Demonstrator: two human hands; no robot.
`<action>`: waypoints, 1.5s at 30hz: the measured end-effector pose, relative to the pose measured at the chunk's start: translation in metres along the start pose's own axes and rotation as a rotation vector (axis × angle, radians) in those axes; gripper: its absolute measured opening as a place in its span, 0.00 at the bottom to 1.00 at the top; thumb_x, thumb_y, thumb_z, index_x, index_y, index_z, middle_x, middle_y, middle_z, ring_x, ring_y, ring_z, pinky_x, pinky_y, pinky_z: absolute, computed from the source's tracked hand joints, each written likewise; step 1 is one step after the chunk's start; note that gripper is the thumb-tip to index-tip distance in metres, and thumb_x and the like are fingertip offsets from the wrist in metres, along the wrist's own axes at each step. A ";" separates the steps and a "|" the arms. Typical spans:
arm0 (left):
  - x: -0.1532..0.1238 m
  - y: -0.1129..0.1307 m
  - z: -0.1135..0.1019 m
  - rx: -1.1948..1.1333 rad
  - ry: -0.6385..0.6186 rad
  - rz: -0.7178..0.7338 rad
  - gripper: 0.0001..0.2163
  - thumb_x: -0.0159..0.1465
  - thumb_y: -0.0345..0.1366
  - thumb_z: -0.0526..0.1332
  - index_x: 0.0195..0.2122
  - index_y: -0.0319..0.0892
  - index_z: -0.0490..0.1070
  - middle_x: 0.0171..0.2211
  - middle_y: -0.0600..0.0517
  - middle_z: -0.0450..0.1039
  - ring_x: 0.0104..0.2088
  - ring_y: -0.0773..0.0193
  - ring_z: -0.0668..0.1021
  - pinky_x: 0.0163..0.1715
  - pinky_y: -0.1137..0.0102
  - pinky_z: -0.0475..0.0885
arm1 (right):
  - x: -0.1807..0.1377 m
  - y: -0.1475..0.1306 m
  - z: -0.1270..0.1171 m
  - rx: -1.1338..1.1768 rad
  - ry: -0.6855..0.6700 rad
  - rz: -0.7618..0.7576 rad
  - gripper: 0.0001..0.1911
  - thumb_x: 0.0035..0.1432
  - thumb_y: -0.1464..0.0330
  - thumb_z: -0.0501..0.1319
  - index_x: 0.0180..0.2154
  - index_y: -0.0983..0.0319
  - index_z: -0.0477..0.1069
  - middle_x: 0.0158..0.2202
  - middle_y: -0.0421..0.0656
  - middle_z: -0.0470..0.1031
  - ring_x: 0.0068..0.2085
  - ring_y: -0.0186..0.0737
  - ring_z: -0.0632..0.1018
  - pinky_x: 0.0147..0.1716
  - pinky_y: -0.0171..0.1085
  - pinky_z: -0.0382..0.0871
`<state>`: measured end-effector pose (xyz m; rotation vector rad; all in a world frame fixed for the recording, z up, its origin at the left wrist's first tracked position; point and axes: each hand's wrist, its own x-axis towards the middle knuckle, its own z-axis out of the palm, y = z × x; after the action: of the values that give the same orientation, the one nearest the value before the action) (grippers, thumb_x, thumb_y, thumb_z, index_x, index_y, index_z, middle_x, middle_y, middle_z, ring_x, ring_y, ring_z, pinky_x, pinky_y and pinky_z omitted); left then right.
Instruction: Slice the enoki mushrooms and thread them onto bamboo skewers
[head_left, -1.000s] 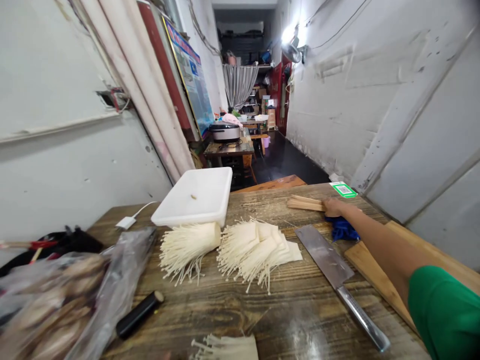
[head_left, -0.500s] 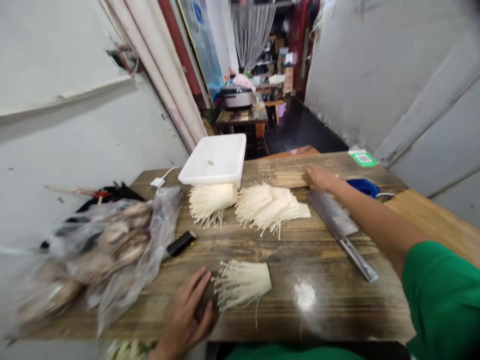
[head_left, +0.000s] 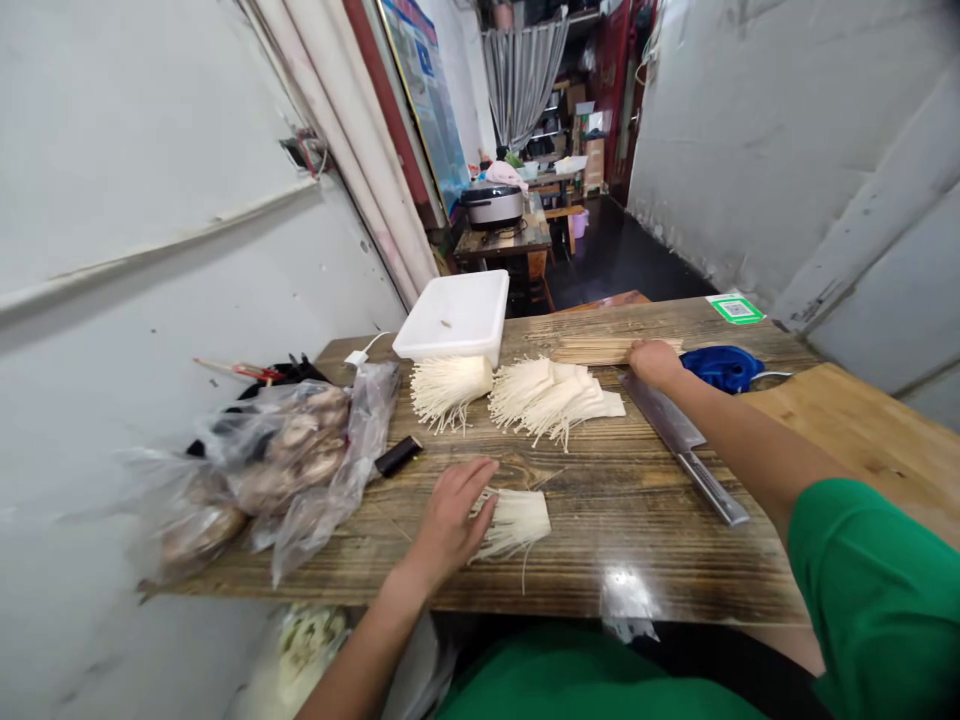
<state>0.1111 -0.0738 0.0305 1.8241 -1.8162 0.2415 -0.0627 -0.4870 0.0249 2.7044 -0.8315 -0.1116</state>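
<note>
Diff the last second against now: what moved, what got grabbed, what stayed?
The left hand came into view and moved onto the near bundle of enoki mushrooms, now resting on its left end. The right hand slid the bundle of bamboo skewers from the far right corner toward the middle of the table. The cleaver, white tub, two far mushroom piles and bagged mushrooms stayed put.

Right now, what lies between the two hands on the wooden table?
Head view: the fanned pile of white enoki mushrooms lies between the left hand and the right hand.
</note>
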 end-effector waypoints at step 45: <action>0.223 -0.088 0.085 -0.155 -0.597 -0.033 0.41 0.56 0.40 0.61 0.68 0.40 0.42 0.69 0.39 0.43 0.68 0.43 0.48 0.63 0.44 0.45 | -0.268 -0.173 0.003 1.408 0.459 0.455 0.17 0.59 0.55 0.56 0.38 0.61 0.74 0.35 0.47 0.80 0.35 0.41 0.80 0.35 0.33 0.75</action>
<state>0.1909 -0.3148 0.0471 1.9410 -2.1088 -0.4969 -0.1924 -0.2019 -0.0368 3.1888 -1.7431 1.6976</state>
